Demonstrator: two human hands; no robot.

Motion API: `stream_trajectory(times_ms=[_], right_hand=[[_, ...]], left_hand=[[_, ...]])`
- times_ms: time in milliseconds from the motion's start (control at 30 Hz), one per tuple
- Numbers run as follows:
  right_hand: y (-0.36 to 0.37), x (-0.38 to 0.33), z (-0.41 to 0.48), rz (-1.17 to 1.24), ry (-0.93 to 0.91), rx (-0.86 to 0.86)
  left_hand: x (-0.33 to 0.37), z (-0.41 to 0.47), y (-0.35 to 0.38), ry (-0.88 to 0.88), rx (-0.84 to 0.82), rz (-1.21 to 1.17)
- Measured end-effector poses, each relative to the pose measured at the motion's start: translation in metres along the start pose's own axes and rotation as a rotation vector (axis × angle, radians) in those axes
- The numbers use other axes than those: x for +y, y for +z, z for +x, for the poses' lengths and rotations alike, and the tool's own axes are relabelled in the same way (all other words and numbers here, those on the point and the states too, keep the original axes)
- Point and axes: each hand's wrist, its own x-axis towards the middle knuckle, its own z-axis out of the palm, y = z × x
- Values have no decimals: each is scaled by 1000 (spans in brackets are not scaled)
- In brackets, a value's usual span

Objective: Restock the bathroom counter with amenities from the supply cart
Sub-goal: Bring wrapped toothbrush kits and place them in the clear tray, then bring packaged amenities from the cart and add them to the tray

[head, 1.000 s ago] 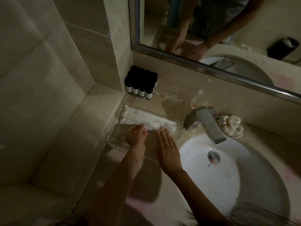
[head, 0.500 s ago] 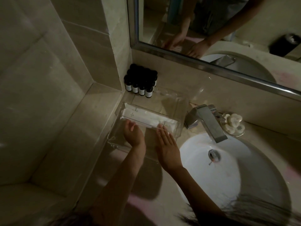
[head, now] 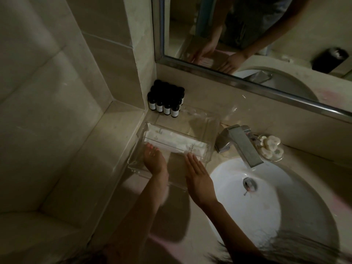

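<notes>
Bathroom counter [head: 314, 164]: left hand [head: 154, 161], right hand [head: 200, 178] flat, released, over clear tray [head: 133, 165]; packet [head: 171, 140] print unreadable.

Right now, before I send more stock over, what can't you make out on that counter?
1. Print on the white packets: too small and dim in the head view.
2. Dark bottles: labels unreadable; the front row hides the rear ones, so no count.
3. Left hand and right hand: unclear from above whether they touch the packets or hover.
4. Supply cart: outside the frame.
</notes>
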Motion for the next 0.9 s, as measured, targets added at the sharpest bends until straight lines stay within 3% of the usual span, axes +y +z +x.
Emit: stream_trajectory(times_ms=[200,367,500,567,667,900], right_hand=[[-9,-6,-5,-21,21,60],[-25,-14,-12,36,31,103],[-49,-23,-17,147,71,198],[-58,-27,-21,194,87,230],[-71,-36,-30,240,81,249],[-100,-56,-61,326,-57,228]], left_hand=[[-1,-2,-5,-27,-18,11],[6,-20,-22,51,-121,138],[28,-66,-59,295,-403,445],[31,-82,-82,453,-467,635],[32,-95,-111,639,-406,897],[45,-147,-163,857,-223,955]])
